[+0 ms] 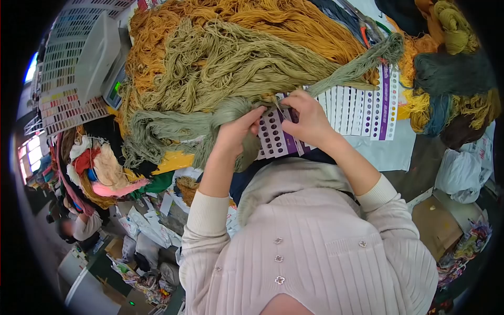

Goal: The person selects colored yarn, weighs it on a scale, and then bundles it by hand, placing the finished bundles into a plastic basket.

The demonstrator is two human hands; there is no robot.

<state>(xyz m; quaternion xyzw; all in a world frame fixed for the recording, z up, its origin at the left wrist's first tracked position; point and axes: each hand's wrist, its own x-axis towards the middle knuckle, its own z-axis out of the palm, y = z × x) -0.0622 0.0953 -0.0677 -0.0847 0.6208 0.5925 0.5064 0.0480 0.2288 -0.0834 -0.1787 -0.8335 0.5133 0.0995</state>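
My left hand (237,131) is closed around a grey-green yarn skein (233,109), whose loose strands spread to the left over the pile. Just to the right, my right hand (308,119) has its fingers bent in a pinch near the skein's end; what is between the fingertips is too small to make out. Beneath both hands lie white cards with rows of dark thread samples (273,137) and purple strips. Behind the hands rests a heap of olive-green yarn (220,63). A thinner grey-green skein (362,62) stretches to the upper right.
Orange-brown yarn (294,23) covers the back of the table. Scissors (365,26) with red-orange on them lie at the upper right. A scale with a green display (114,90) stands at the left. Coloured skeins (107,165) hang lower left, and a plastic bag (459,173) sits at right.
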